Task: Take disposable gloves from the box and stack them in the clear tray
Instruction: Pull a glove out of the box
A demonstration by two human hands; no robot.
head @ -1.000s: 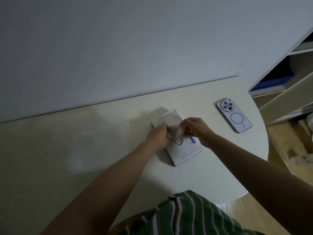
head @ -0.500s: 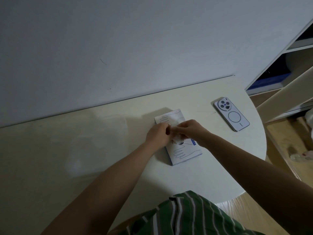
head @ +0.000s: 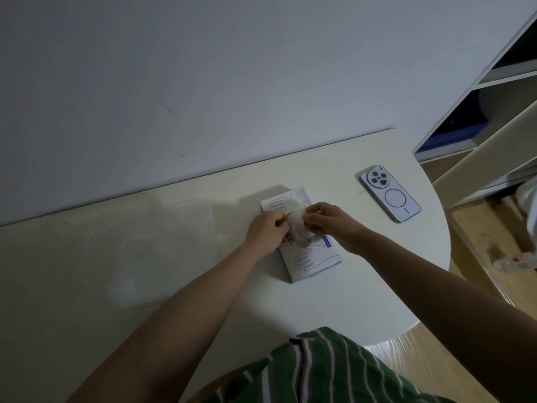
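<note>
Both hands are over the glove box (head: 305, 263), which lies flat on the desk (head: 363, 286), turned at a slant, white with outline drawings of hands and a small blue label on its top face. The left hand (head: 267, 232) has its fingers curled in and pinches the left edge of a thin, see-through glove (head: 299, 229). The right hand (head: 328, 221) comes in from the other side and pinches the same glove at its upper right edge, thumb and fingertips drawn close together. So that's one glove held between two hands, crumpled and bunched, right above the middle of the box. Its lower end looks to reach the box top, though whether it is free of the opening I cannot tell.

Off to the left on the desk sits the clear tray (head: 210, 212), very faint in this dim light. Only its rim and a few glints give it away, and what lies inside it I cannot make out. It stands apart from the box, with bare desk between them.

On the right, well apart from the box, a phone (head: 390, 193) lies face down with its round camera cluster up. Beyond the desk's curved edge stands a white shelf unit (head: 494, 135), and a green striped garment (head: 319, 370) fills the bottom of the view
</note>
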